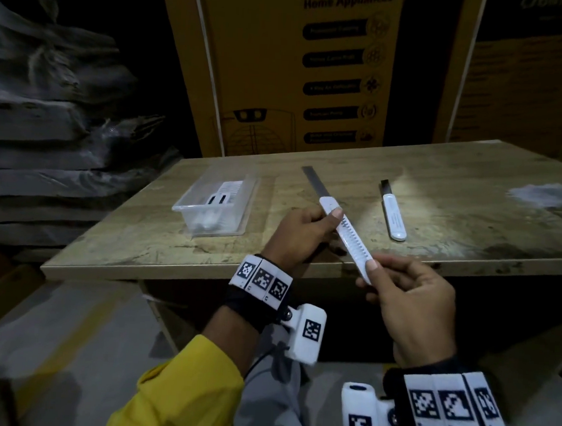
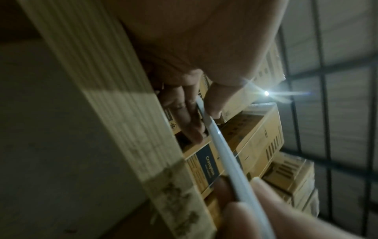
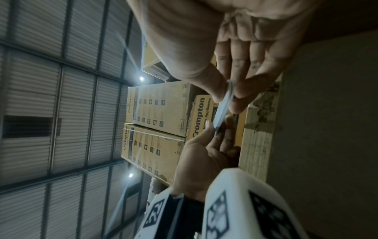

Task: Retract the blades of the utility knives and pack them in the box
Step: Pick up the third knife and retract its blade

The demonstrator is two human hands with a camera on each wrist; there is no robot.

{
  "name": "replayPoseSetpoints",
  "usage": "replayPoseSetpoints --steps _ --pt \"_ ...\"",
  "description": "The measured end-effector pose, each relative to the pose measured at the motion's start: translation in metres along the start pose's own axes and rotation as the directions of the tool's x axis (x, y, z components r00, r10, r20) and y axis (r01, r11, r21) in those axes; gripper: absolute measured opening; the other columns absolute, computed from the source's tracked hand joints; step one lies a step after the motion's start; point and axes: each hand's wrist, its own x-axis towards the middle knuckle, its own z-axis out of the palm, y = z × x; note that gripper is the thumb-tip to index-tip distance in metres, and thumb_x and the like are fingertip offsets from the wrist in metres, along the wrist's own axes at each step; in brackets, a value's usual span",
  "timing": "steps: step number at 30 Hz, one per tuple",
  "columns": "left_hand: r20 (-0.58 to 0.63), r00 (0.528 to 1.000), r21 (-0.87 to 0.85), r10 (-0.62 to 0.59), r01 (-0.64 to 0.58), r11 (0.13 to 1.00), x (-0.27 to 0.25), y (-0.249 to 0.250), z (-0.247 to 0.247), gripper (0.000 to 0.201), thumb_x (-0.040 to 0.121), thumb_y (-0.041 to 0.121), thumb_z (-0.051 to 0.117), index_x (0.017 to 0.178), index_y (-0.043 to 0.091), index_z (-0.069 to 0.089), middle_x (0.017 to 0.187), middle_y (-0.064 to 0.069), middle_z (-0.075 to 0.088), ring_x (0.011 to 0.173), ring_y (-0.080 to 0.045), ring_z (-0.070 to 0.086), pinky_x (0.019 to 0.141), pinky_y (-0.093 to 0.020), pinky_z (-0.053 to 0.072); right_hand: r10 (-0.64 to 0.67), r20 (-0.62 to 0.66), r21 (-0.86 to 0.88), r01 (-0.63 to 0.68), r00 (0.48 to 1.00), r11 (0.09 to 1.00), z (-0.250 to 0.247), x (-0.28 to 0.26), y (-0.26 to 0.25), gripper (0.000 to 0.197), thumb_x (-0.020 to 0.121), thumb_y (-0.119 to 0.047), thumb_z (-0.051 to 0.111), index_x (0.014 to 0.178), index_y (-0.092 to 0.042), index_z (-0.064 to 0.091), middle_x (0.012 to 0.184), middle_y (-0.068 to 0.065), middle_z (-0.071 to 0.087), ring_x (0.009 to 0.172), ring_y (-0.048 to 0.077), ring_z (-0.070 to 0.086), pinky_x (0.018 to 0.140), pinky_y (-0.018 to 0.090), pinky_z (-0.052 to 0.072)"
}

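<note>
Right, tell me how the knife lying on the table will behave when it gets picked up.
The knife on the table is slim and plastic-bodied, so probably light and stiff. Its flat body should stay put rather than roll. The smooth white handle may slip a little, and its dark blade is still out, so pinch it by the handle.

Dim storeroom, wooden table (image 1: 436, 201), stacked cartons (image 1: 290, 66)

From the head we look forward and down over the table (image 1: 406, 160). Our wrist views sit close, rolled sideways, facing each other along the white knife (image 2: 223, 152) toward stacked cartons (image 3: 161, 106), which all three views share.
</note>
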Motion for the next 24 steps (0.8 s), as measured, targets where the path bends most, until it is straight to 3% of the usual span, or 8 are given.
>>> replayPoseSetpoints --steps 3,6,10,12,14,18,21,24 --pt "0.025 0.999 -0.074 -0.022 0.024 0.997 0.002 0.004 0.002 0.031 0.112 0.021 0.061 0.112 -0.007 0.074 0.076 -0.003 0.076 0.062 -0.015 0.071 0.068 -0.03 0.059 -0.029 0.045 -0.081 0.033 0.999 0.996 -0.002 0.001 0.005 0.008 0.087 -0.007 0.076 0.085 -0.014 0.073 0.073 -0.002 0.078 0.064 0.01 0.074 0.054 0.022 0.056" --pt "0.096 0.995 -0.043 -0.01 0.014 0.999 -0.005 0.008 0.003 0.027 0.113 0.016 0.058 0.111 -0.007 0.072 0.068 0.001 0.076 0.058 -0.009 0.071 0.061 -0.021 0.059 -0.163 0.032 -0.254 0.166 0.986 0.953 -0.009 0.005 0.004 0.009 0.087 -0.017 0.076 0.08 -0.023 0.075 0.075 -0.007 0.077 0.073 0.006 0.074 0.071 0.026 0.057" --pt "0.194 0.981 0.125 0.023 -0.049 0.991 -0.016 0.005 -0.001 0.031 0.112 0.02 0.061 0.112 -0.005 0.078 0.082 0.001 0.079 0.076 -0.009 0.074 0.077 -0.021 0.061 -0.21 0.038 -0.247 0.213 0.977 0.945 -0.016 0.015 -0.002 0.008 0.092 -0.03 0.069 0.092 -0.027 0.076 0.086 -0.008 0.078 0.085 0.007 0.074 0.08 0.03 0.055" --pt "0.235 0.969 0.23 0.071 -0.126 0.965 -0.02 0.005 -0.003 0.027 0.11 0.026 0.065 0.105 0.008 0.084 0.09 0.002 0.08 0.087 -0.014 0.074 0.089 -0.031 0.059 -0.169 0.066 -0.207 0.179 0.983 0.962 -0.016 0.019 -0.003 0.013 0.096 -0.031 0.065 0.101 -0.027 0.077 0.09 -0.006 0.079 0.082 0.004 0.072 0.075 0.027 0.053" --pt "0.258 0.962 0.275 0.095 -0.167 0.947 -0.025 0.006 -0.003 0.023 0.107 0.029 0.069 0.095 0.02 0.086 0.086 0.011 0.082 0.086 -0.007 0.074 0.089 -0.029 0.057 -0.11 0.107 -0.171 0.128 0.988 0.977 -0.016 0.021 -0.005 0.018 0.099 -0.027 0.061 0.109 -0.023 0.077 0.092 -0.004 0.08 0.075 -0.002 0.068 0.065 0.017 0.05" --pt "0.298 0.946 0.297 0.126 -0.217 0.93 -0.032 0.004 -0.002 0.017 0.105 0.021 0.072 0.096 0.014 0.084 0.068 0.02 0.077 0.067 0.009 0.068 0.071 -0.008 0.049 -0.058 0.152 -0.101 0.073 0.987 0.992 -0.015 0.024 -0.004 0.02 0.1 -0.025 0.06 0.103 -0.021 0.079 0.091 -0.002 0.08 0.073 0.003 0.067 0.059 0.018 0.05" --pt "0.343 0.931 0.301 0.123 -0.233 0.925 -0.035 0.004 -0.002 0.013 0.102 0.019 0.076 0.093 0.019 0.086 0.075 0.017 0.08 0.075 0.006 0.073 0.074 -0.012 0.053 -0.044 0.167 -0.042 0.052 0.985 0.998 -0.015 0.024 -0.003 0.017 0.098 -0.022 0.063 0.099 -0.015 0.079 0.081 -0.002 0.077 0.061 0.003 0.063 0.052 0.015 0.046" --pt "0.364 0.925 0.331 0.111 -0.24 0.913 -0.036 0.006 -0.003 0.013 0.101 0.023 0.078 0.091 0.022 0.086 0.08 0.014 0.082 0.078 0.001 0.076 0.076 -0.015 0.056 -0.056 0.153 -0.05 0.064 0.987 0.997 -0.016 0.024 -0.003 0.012 0.095 -0.02 0.068 0.094 -0.015 0.079 0.076 0.001 0.077 0.056 0.007 0.063 0.048 0.02 0.046"
